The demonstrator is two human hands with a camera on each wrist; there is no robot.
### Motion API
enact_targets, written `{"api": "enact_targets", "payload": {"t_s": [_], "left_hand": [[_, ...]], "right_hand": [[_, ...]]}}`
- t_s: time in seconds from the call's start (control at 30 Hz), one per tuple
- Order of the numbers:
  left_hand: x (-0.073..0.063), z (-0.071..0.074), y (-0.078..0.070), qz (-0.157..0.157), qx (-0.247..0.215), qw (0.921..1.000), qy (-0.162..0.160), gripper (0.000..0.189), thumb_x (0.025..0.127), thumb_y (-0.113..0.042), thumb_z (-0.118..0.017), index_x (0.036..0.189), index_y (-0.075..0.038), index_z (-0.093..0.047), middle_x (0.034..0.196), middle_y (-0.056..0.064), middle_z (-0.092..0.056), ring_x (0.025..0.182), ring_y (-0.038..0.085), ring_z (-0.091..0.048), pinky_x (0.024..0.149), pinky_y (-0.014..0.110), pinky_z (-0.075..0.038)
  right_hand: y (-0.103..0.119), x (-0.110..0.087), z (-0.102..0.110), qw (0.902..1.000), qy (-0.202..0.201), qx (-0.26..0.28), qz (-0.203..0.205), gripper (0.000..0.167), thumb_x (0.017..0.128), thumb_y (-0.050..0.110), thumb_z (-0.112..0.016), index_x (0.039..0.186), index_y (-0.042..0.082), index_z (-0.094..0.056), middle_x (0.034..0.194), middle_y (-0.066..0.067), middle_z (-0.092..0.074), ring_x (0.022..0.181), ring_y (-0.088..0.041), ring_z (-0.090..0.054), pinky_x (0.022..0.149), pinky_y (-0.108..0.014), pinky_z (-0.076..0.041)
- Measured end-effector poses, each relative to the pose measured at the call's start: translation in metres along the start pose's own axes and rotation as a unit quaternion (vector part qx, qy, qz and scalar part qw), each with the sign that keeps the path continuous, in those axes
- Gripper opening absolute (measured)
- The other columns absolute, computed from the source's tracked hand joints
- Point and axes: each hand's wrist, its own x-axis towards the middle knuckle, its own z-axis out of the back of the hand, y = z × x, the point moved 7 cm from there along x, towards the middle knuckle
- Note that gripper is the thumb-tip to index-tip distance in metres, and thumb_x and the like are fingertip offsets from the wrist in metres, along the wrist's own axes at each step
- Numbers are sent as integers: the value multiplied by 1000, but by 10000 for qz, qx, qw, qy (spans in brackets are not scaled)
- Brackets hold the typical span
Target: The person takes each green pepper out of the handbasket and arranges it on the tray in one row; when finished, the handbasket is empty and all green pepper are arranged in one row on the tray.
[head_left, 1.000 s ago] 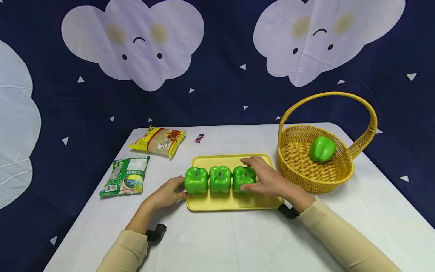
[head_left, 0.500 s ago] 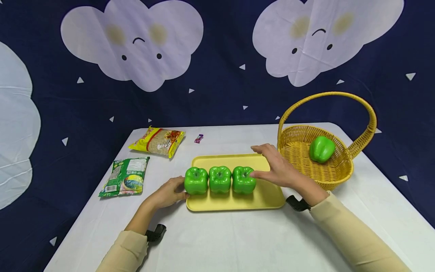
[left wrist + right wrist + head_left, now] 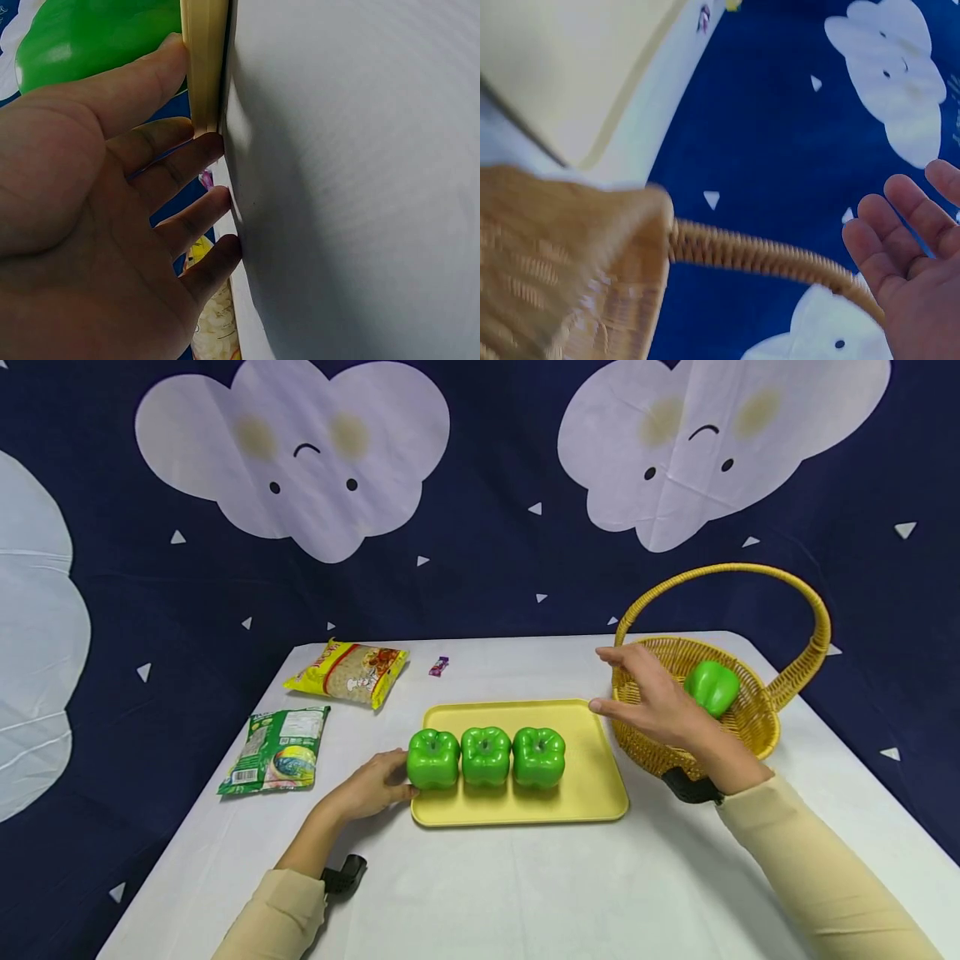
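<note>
Three green bell peppers, left [image 3: 433, 760], middle [image 3: 486, 757] and right [image 3: 538, 758], stand in a row on a yellow rectangular tray [image 3: 588, 781]. At the tray's left end is my left hand [image 3: 369, 787], close beside the left pepper. In the left wrist view its thumb tip lies on the tray's rim [image 3: 204, 67], and the other fingers extend loosely beside it. My right hand [image 3: 660, 703] hovers over the left side of a wicker basket [image 3: 738, 739], fingers spread and holding nothing. Another green bell pepper [image 3: 717, 681] lies in the basket, partly hidden by that hand.
The basket's tall arched handle [image 3: 731, 568] rises at the right. A yellow food packet [image 3: 352, 672] and a green packet [image 3: 281, 750] lie on the left of the white-covered table [image 3: 480, 885]. Behind the tray is a small purple wrapped candy [image 3: 439, 666]. A dark blue cloud-patterned cloth hangs behind.
My right hand has left the right bell pepper and moved rightward to above the basket. The left hand, the tray and the peppers stay where they were.
</note>
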Motion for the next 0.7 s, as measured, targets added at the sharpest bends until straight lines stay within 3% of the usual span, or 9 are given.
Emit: {"api": "enact_targets", "payload": {"t_s": [0.23,0.43,0.7], "left_hand": [[0,1,0,-38,21,10000,-20,54,84,-20,-69,134,-6,-51,144,19,-45,139,45,-28,115,60,-18],[0,1,-1,-28,50,10000,-11,55,84,-21,-69,134,-6,-51,144,19,-45,138,45,-29,115,60,-19],[0,0,-1,-64,-22,10000,11,54,84,-20,-69,133,-6,-51,143,19,-46,137,44,-32,115,60,-21]], "right_hand": [[-15,4,27,9995,-292,-83,62,60,79,14,-75,129,-3,-47,123,-20,-51,111,-36,-49,93,-51,-43],[-31,3,41,9988,-323,-350,-144,59,81,17,-73,130,-2,-47,122,-20,-51,109,-32,-48,91,-35,-41],[-55,3,56,9947,-136,-502,-884,62,87,30,-67,134,-2,-43,125,-23,-46,110,-36,-44,92,-51,-40]]}}
